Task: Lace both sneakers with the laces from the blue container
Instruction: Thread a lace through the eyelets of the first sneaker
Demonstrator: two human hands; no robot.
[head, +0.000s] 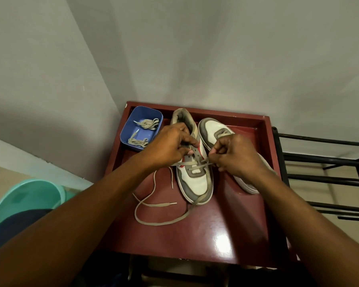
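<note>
Two white and grey sneakers stand side by side on the red table (pixel 226 230). The left sneaker (pixel 195 181) points its toe toward me and has a beige lace (pixel 153 204) through its lowest eyelets, the loose ends trailing over the table to its left. My left hand (pixel 170 148) grips the left sneaker's eyelet flap and tongue. My right hand (pixel 234 156) pinches the lace just right of the eyelets. The right sneaker (pixel 214 129) lies partly hidden under my right hand. The blue container (pixel 129 129) at the back left holds two bundled beige laces (pixel 147 124).
The table sits in a corner between two grey walls and has a raised rim at the back and sides. A black metal rack (pixel 330 168) stands to the right. A teal plastic tub (pixel 29 199) sits on the floor at the left.
</note>
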